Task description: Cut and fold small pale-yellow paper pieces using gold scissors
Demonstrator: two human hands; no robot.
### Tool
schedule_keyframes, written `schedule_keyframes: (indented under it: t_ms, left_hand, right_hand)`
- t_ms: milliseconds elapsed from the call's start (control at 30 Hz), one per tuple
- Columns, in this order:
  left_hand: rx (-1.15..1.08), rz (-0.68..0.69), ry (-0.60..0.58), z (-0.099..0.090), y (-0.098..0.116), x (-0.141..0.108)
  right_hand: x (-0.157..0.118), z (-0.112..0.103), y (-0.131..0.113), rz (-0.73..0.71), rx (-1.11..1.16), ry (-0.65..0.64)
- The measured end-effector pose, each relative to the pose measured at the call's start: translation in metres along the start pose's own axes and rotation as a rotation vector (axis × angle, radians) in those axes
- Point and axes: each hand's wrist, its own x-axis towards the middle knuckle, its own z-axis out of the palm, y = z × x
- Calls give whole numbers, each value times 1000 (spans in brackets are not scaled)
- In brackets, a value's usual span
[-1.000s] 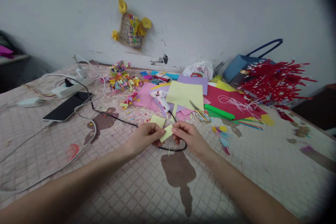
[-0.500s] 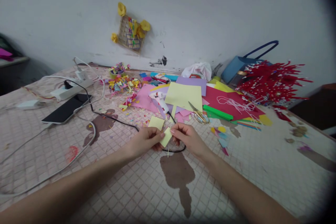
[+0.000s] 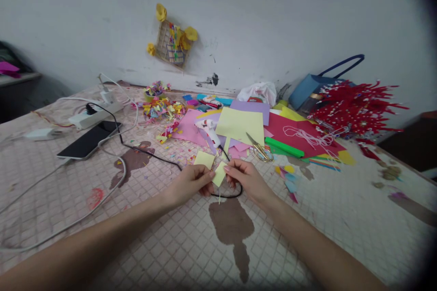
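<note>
A small pale-yellow piece of paper (image 3: 219, 174) is pinched between my two hands, tilted above the table. My left hand (image 3: 193, 183) grips its left edge with thumb and fingers closed. On the opposite edge, my right hand (image 3: 244, 176) holds it the same way. Just behind my left fingers lies a second pale-yellow paper piece (image 3: 204, 159). Beyond my hands rests a white glue gun (image 3: 209, 132), its black cord (image 3: 226, 196) looping under the held paper. Gold-handled scissors (image 3: 261, 149) lie farther right, by a larger pale-yellow sheet (image 3: 240, 123).
A power strip (image 3: 95, 116) and a phone (image 3: 89, 140) with white cables occupy the left. Colourful paper scraps (image 3: 164, 110) are heaped behind. A green box cutter-like stick (image 3: 284, 147), red paper (image 3: 290, 134), white string (image 3: 309, 135) and a red beaded bunch (image 3: 351, 109) lie right.
Both hands still hold the small paper at nearly the same spot; its tilt looks slightly different. The whole view has shifted a little.
</note>
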Motion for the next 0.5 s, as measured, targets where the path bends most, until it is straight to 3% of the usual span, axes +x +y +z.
schedule_keyframes:
  t_ms: [500]
  left_hand:
    - [-26, 18, -15, 1, -1, -1]
  right_hand:
    - [-1, -3, -4, -12, 18, -63]
